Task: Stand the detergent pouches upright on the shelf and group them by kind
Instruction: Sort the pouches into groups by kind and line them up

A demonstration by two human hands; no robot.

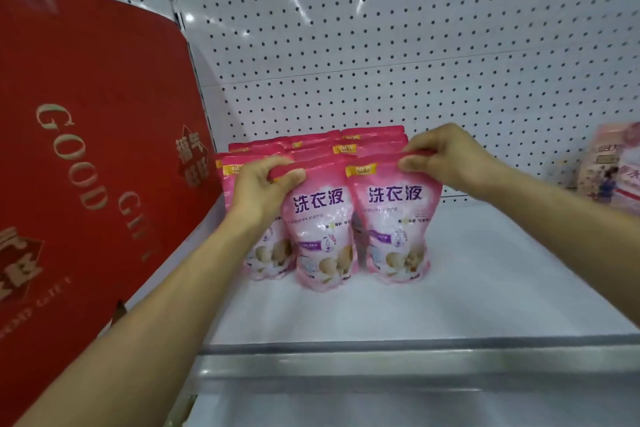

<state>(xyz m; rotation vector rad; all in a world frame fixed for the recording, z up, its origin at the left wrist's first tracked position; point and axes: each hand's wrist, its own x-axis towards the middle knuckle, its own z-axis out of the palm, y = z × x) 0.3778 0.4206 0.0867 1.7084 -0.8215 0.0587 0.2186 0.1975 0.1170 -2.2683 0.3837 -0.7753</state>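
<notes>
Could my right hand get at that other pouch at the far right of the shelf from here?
Probably yes. The shelf between the right hand and the far-right pouch looks bare, but that hand now pinches the front right pink pouch and must let go first.

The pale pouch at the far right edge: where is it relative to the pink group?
In the head view the pale pouch stands at the right edge of the shelf, against the pegboard, well apart from the pink pouches.

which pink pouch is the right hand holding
The front-row pouch on the right: the right hand pinches its top edge. Its neighbour is held by the left hand.
</notes>
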